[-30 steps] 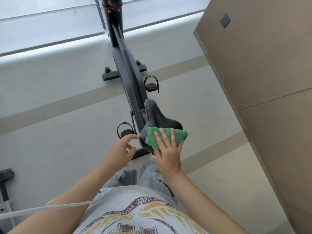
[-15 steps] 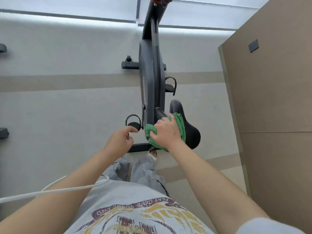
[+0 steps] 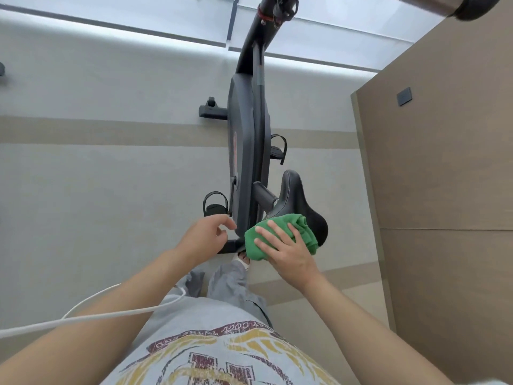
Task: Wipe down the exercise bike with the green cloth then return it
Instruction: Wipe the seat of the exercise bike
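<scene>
Right hand [image 3: 288, 251]: fingers spread flat, pressing the bunched green cloth [image 3: 280, 236] against the rear left edge of the saddle.
Left hand [image 3: 204, 236]: loosely curled, holding nothing, just beside the bike frame.
Saddle [image 3: 298, 202]: black, atop the dark exercise bike [image 3: 248, 151].

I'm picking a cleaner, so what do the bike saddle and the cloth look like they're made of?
Saddle: looks like smooth black leather or vinyl, with a slight sheen and pale stitching along the edge. Green cloth: soft, matte, fuzzy pile, probably microfiber or terry.

handlebars [image 3: 277, 6] cropped, seat [image 3: 299, 207] rear cloth-covered
</scene>
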Action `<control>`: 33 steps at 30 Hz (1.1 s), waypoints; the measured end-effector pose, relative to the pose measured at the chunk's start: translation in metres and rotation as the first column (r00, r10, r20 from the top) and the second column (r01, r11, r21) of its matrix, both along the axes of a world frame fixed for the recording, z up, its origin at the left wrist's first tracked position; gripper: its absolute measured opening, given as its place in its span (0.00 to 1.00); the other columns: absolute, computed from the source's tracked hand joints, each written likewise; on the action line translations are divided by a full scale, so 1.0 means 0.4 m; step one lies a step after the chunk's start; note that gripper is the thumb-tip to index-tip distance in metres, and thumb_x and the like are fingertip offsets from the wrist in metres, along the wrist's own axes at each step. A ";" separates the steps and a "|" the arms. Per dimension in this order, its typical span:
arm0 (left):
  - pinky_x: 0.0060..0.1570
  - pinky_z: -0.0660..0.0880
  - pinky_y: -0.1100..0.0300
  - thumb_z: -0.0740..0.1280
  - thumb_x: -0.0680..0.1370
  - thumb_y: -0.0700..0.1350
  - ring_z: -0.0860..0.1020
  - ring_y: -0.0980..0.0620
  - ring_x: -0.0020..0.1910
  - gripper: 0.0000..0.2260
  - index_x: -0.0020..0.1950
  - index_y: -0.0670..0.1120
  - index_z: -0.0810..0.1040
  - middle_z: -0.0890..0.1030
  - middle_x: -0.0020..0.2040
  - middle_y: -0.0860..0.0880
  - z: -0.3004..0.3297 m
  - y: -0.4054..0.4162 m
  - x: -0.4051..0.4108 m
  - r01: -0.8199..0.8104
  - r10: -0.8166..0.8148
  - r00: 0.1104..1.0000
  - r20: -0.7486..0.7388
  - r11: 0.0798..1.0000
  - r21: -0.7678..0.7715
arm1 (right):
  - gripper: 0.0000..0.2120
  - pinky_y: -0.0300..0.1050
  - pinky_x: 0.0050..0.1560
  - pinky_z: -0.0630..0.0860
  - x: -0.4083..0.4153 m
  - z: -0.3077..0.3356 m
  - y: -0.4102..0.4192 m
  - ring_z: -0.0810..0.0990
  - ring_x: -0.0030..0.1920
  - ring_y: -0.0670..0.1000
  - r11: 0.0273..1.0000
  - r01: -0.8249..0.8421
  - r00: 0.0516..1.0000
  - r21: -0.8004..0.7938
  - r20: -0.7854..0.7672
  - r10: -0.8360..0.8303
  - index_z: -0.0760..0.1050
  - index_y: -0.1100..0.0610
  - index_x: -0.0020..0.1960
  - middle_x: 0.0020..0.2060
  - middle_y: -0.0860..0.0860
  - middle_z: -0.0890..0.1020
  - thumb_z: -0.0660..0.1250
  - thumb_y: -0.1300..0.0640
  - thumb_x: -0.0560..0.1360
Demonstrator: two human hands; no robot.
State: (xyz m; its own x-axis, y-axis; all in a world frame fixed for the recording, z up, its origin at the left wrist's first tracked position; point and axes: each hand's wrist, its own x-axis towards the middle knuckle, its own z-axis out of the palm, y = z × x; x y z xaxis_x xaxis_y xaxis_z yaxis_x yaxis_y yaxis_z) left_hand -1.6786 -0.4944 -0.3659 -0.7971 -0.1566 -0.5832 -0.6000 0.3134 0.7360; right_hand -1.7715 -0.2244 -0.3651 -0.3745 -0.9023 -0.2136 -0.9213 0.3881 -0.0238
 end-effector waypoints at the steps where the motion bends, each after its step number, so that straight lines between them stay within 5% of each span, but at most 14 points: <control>1: 0.46 0.83 0.48 0.62 0.78 0.40 0.81 0.48 0.38 0.15 0.51 0.60 0.82 0.84 0.43 0.50 0.005 0.007 -0.007 0.011 -0.011 1.000 -0.004 1.000 0.000 | 0.23 0.67 0.77 0.65 -0.002 -0.001 0.029 0.65 0.82 0.57 0.999 -0.042 0.999 0.010 -0.026 0.042 0.75 0.50 0.76 0.81 0.49 0.68 0.68 0.55 0.81; 6: 0.47 0.82 0.44 0.61 0.78 0.40 0.82 0.44 0.43 0.16 0.50 0.60 0.82 0.85 0.43 0.48 0.024 0.040 -0.038 0.083 -0.083 0.997 -0.003 0.997 -0.007 | 0.27 0.73 0.77 0.60 -0.085 -0.009 0.008 0.64 0.82 0.61 0.986 -0.129 0.992 0.102 0.003 0.129 0.70 0.47 0.79 0.82 0.51 0.68 0.61 0.42 0.82; 9: 0.39 0.81 0.47 0.61 0.78 0.38 0.83 0.46 0.40 0.18 0.47 0.61 0.81 0.84 0.42 0.52 0.029 0.064 -0.059 -0.012 0.012 0.999 -0.031 1.000 0.002 | 0.28 0.75 0.77 0.58 -0.087 -0.004 -0.045 0.66 0.80 0.63 0.983 -0.049 0.998 0.180 0.057 0.040 0.73 0.48 0.75 0.78 0.53 0.72 0.64 0.39 0.78; 11: 0.36 0.77 0.55 0.62 0.78 0.36 0.83 0.54 0.39 0.19 0.45 0.61 0.81 0.84 0.42 0.58 0.035 0.082 -0.076 -0.093 0.093 0.994 -0.056 0.996 -0.006 | 0.25 0.74 0.78 0.56 -0.078 -0.005 -0.105 0.70 0.76 0.63 0.973 0.068 0.993 0.222 0.081 -0.088 0.78 0.51 0.69 0.71 0.53 0.77 0.69 0.41 0.75; 14: 0.41 0.77 0.58 0.62 0.77 0.35 0.84 0.52 0.42 0.18 0.43 0.58 0.83 0.84 0.42 0.60 0.058 0.102 -0.096 -0.115 0.113 0.992 -0.061 0.993 -0.031 | 0.16 0.65 0.76 0.60 -0.103 -0.006 -0.220 0.79 0.60 0.59 0.937 0.125 0.980 0.326 0.104 -0.167 0.81 0.50 0.61 0.53 0.50 0.83 0.65 0.44 0.78; 20: 0.29 0.69 0.73 0.62 0.78 0.33 0.81 0.61 0.36 0.16 0.46 0.52 0.84 0.84 0.38 0.65 0.129 0.090 -0.124 -0.184 0.176 0.980 -0.096 0.980 -0.078 | 0.08 0.54 0.54 0.66 -0.156 -0.005 -0.261 0.82 0.46 0.56 0.939 0.052 0.974 0.339 0.189 -0.122 0.74 0.51 0.43 0.36 0.48 0.77 0.65 0.47 0.76; 23: 0.30 0.69 0.74 0.63 0.78 0.34 0.80 0.60 0.35 0.15 0.46 0.51 0.84 0.83 0.38 0.66 0.140 0.108 -0.135 -0.196 0.186 0.977 -0.104 0.976 -0.095 | 0.11 0.56 0.64 0.67 -0.151 -0.023 -0.174 0.81 0.52 0.57 0.993 -0.050 0.978 0.105 0.206 0.027 0.81 0.52 0.48 0.45 0.49 0.83 0.66 0.46 0.75; 26: 0.37 0.73 0.71 0.62 0.77 0.32 0.83 0.57 0.40 0.18 0.45 0.55 0.83 0.84 0.41 0.62 0.138 0.147 -0.146 -0.144 0.133 0.985 -0.109 0.985 -0.097 | 0.17 0.60 0.74 0.63 -0.137 -0.048 -0.026 0.75 0.72 0.56 0.978 -0.147 0.972 -0.149 0.162 0.170 0.80 0.51 0.65 0.67 0.49 0.81 0.64 0.44 0.81; 29: 0.48 0.80 0.61 0.63 0.78 0.33 0.84 0.55 0.43 0.19 0.44 0.58 0.83 0.84 0.44 0.63 0.130 0.181 -0.156 -0.104 0.094 0.989 -0.114 0.990 -0.090 | 0.23 0.62 0.79 0.61 -0.130 -0.059 0.114 0.64 0.82 0.56 0.952 -0.220 0.973 -0.212 0.028 0.231 0.71 0.47 0.79 0.82 0.48 0.67 0.63 0.44 0.85; 33: 0.50 0.80 0.59 0.63 0.81 0.36 0.84 0.54 0.45 0.18 0.45 0.59 0.82 0.84 0.46 0.62 0.130 0.203 -0.156 -0.069 0.059 0.993 -0.101 0.993 -0.098 | 0.26 0.62 0.77 0.67 -0.168 -0.057 0.214 0.64 0.82 0.57 0.949 -0.228 0.974 -0.220 -0.034 0.226 0.65 0.46 0.82 0.83 0.48 0.64 0.64 0.46 0.86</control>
State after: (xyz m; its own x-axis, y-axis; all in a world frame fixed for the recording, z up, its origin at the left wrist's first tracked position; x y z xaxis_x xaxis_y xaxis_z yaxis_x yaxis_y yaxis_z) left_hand -1.7409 -0.4134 -0.3140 -0.8358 -0.2633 -0.4818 -0.5483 0.3527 0.7583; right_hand -1.8389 -0.1390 -0.3879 -0.1557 -0.9878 0.0028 -0.9849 0.1550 -0.0772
